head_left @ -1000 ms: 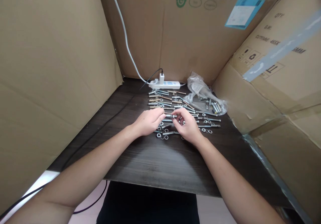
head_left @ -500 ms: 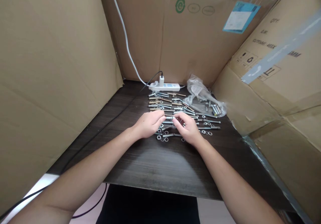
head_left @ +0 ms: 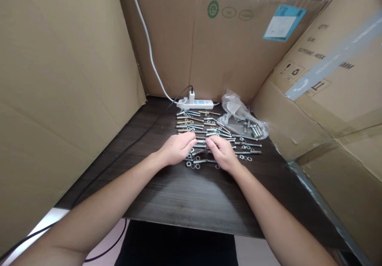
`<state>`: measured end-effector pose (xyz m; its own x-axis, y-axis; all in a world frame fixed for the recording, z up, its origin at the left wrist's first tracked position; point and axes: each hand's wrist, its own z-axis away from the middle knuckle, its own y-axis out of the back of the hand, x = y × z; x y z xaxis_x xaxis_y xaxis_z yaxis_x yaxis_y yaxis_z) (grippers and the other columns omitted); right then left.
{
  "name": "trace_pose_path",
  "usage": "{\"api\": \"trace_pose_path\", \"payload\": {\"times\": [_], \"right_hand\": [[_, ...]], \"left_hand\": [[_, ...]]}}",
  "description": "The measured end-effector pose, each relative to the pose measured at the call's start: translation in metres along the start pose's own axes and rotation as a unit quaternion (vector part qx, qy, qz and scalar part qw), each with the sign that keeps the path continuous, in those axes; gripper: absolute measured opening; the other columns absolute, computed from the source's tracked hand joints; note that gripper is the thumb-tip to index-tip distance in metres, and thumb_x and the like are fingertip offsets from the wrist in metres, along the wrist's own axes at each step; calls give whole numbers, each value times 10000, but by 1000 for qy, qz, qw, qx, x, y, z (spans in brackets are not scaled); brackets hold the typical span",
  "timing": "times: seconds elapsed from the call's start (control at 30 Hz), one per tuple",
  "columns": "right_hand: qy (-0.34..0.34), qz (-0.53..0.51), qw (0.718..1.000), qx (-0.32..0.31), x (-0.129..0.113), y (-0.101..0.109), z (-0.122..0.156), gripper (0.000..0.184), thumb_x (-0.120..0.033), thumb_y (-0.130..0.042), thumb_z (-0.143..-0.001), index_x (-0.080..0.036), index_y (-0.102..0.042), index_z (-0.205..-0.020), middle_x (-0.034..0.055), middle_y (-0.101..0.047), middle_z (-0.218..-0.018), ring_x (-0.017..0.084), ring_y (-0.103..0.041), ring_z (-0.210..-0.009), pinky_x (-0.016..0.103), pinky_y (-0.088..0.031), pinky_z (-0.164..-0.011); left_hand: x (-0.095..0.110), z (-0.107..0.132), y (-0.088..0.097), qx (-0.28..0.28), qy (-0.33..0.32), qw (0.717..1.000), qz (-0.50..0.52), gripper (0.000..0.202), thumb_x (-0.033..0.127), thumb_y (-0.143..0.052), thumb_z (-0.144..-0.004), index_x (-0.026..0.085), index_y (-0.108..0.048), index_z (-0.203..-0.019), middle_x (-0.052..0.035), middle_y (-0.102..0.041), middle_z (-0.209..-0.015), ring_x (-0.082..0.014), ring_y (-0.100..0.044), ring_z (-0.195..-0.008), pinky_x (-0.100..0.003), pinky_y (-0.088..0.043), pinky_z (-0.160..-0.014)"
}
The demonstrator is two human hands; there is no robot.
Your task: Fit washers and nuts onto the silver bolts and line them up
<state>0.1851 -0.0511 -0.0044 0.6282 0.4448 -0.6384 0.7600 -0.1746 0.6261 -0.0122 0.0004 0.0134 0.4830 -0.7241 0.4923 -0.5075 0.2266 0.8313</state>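
Between my two hands a silvery expansion bolt (head_left: 201,141) lies level, just above the rows of metal parts. My left hand (head_left: 178,148) is closed on its left end, thumb and fingers pinched together. At the right end, the fingertips of my right hand (head_left: 221,150) are closed around the tip; whether a nut or washer sits there is hidden. Beneath and around both hands lie several more bolts with sleeves (head_left: 200,161), some silver and some brass-coloured. Loose washers (head_left: 197,166) and hex nuts (head_left: 188,164) are scattered beside them.
A clear plastic bag (head_left: 238,109) with metal pieces inside lies at the back right. Behind the rows stands a white power strip (head_left: 199,104) with a plugged-in adapter. A black cable (head_left: 134,142) crosses the dark table (head_left: 191,194). Cardboard boxes (head_left: 167,39) wall in three sides.
My right fingers have curled closer round the bolt's right end, covering more of it. My left hand stays in nearly the same place. The view has shifted slightly.
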Motion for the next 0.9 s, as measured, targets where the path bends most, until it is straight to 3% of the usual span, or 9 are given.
{"api": "trace_pose_path", "payload": {"times": [0.1,0.3,0.53,0.63,0.77,0.9], "right_hand": [[5,-6,1000,-14,-2,0,0,324,-325,-382,-953,-188,-553,-715,24,-585,-704,154,-542,-670,285,-419,-645],[-9,-27,1000,1,-4,-1,1,127,-275,-500,-877,-187,-586,-913,44,-603,-866,149,-541,-697,264,-434,-609],[-15,-24,1000,0,-2,-2,1,167,-236,-529,-841,-190,-583,-992,40,-594,-902,147,-535,-694,275,-444,-657],[-15,-26,1000,-1,-2,0,0,177,-287,-448,-908,-187,-593,-918,43,-614,-876,166,-560,-770,283,-428,-712],[-27,-24,999,-30,-2,1,1,366,-345,-346,-960,-187,-529,-685,9,-560,-652,142,-525,-631,266,-390,-636],[-35,-43,998,-44,-1,0,2,322,-344,-358,-957,-189,-517,-724,-6,-550,-648,130,-518,-616,255,-384,-625]], "left_hand": [[0,0,0,1,-1,1000,1,291,334,-308,-959,187,-407,-727,12,-507,-726,-128,-470,-658,-245,-342,-623],[0,0,0,-1,7,1000,3,284,321,-314,-955,185,-412,-725,12,-506,-720,-127,-464,-653,-244,-333,-614],[1,0,0,-6,9,1000,1,284,319,-321,-950,185,-418,-720,12,-508,-712,-130,-468,-647,-250,-333,-610],[0,0,-1,-7,-4,1000,5,283,317,-319,-951,184,-430,-726,13,-509,-714,-129,-473,-655,-249,-342,-621],[0,1,-1,-7,-15,1000,8,291,325,-317,-954,182,-436,-730,12,-510,-723,-126,-476,-667,-246,-351,-630],[-1,1,-2,-11,-15,1000,-3,289,334,-317,-956,183,-422,-733,15,-508,-722,-126,-473,-664,-246,-347,-628]]}}
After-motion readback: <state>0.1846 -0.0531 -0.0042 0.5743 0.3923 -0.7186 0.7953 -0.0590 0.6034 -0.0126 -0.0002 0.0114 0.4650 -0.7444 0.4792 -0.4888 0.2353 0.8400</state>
